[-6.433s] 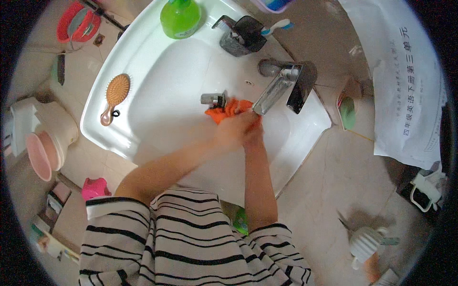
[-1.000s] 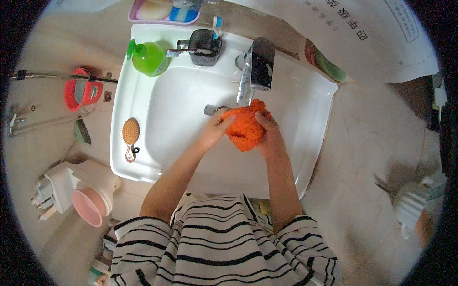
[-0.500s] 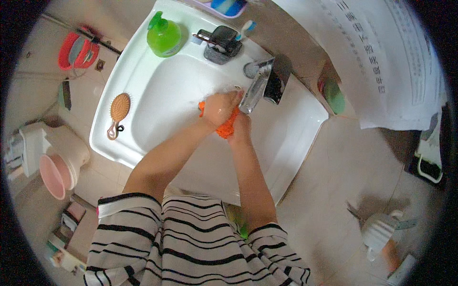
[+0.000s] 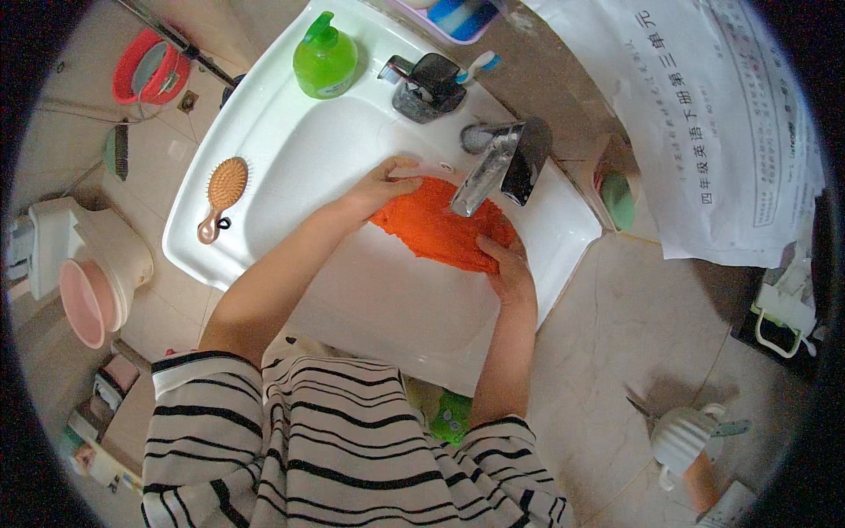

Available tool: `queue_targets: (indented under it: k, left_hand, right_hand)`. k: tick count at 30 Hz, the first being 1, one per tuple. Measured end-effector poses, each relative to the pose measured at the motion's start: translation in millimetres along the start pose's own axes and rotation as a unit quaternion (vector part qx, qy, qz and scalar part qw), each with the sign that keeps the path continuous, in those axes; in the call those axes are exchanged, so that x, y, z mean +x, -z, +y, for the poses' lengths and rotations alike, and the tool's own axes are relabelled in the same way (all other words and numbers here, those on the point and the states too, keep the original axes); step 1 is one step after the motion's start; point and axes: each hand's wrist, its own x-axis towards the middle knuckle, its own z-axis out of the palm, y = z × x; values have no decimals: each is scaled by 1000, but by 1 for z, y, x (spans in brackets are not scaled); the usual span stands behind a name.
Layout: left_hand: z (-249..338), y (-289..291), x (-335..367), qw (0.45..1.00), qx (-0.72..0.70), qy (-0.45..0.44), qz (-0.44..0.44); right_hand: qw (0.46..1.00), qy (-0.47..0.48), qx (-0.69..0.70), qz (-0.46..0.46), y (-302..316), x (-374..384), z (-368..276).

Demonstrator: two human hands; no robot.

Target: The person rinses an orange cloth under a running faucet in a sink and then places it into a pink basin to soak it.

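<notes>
An orange cloth [image 4: 431, 224] is spread out between my hands over the basin of a white sink [image 4: 273, 167]. My left hand [image 4: 380, 192] pinches its left edge. On the other side my right hand [image 4: 508, 268] grips the right edge, thumb on top and fingers hidden underneath. The metal faucet [image 4: 493, 172], with its dark handle, reaches out over the cloth, its spout close above the far part. Whether water runs from it I cannot tell.
On the sink's rim are a green pump bottle [image 4: 324, 60], a dark cup holder [image 4: 429, 88] with a toothbrush [image 4: 480, 66], and a brown hairbrush [image 4: 226, 195]. Printed paper sheets [image 4: 722, 132] hang at the right. A pink basin [image 4: 88, 304] rests by the toilet at the left.
The orange cloth was bunched up between my hands; now it is stretched wide. My left hand has moved left and my right hand to the right and nearer.
</notes>
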Motion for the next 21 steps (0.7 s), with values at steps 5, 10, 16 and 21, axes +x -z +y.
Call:
queue_targets:
  k: [5,10,16,21]
  left_hand:
    - [10,14,-19,892,396,-86,-199]
    - [-1,4,-7,941,311,-60,-122]
    - [-62,-79,-12,914,326,-241,15]
    - [-57,-101,-55,764,546,-302,-166]
  right_hand:
    - [988,24,-152,15,13,-16,-28]
    - [958,111,-248,92,23,-13,-20]
    - [984,-114,133,39,-48,8,37]
    - [957,-71,259,-111,-42,38,97]
